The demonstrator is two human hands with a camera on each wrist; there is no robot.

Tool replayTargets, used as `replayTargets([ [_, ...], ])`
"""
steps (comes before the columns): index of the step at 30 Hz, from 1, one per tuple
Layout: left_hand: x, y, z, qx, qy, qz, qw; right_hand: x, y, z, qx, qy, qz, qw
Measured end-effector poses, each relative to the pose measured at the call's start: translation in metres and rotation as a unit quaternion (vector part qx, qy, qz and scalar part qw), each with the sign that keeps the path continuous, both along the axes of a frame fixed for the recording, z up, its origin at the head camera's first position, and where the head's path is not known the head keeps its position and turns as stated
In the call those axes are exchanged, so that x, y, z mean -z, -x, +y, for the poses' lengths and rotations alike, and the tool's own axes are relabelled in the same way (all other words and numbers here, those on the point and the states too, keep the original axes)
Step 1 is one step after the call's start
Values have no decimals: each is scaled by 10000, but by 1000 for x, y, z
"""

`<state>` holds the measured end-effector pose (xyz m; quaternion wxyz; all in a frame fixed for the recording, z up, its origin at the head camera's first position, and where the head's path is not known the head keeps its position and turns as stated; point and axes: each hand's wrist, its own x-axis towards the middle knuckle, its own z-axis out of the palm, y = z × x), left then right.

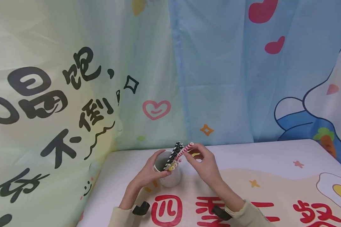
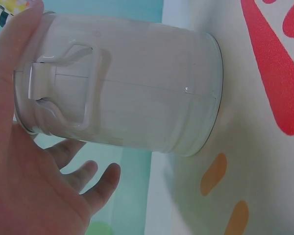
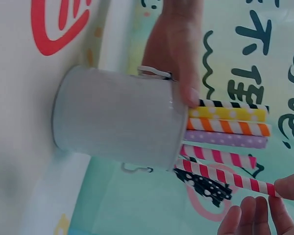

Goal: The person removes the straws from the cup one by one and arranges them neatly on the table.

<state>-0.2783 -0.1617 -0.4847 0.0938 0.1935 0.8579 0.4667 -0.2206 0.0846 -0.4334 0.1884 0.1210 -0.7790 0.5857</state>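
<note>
A white metal bucket (image 1: 170, 180) with small wire handles stands on the table. My left hand (image 1: 146, 173) grips its rim, thumb on the near side and fingers around the far side. Between thumb and fingertips, my right hand (image 1: 206, 164) pinches the upper end of a red-and-white striped paper straw (image 3: 225, 177); its lower end is hidden inside the bucket. Other straws stick out of the bucket: a yellow dotted straw (image 3: 230, 114), an orange striped straw (image 3: 230, 127), a purple dotted straw (image 3: 230, 139), a pink striped straw (image 3: 225, 155) and black patterned straws (image 3: 203, 187).
The table (image 1: 233, 157) has a printed cover with red characters and a fried-egg picture. Printed curtains (image 1: 216, 78) hang along its back and left side, close behind the bucket. A dark band (image 1: 141, 208) is on each wrist.
</note>
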Motion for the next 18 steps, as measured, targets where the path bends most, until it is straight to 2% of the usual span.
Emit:
replayTargets([
  [10,2,0,0,18,-52,-41,10000,-15,-3,16,-183,470,94,9987],
  [18,1,-1,-1,26,-95,-119,9999,-26,-7,28,-123,601,228,9979],
])
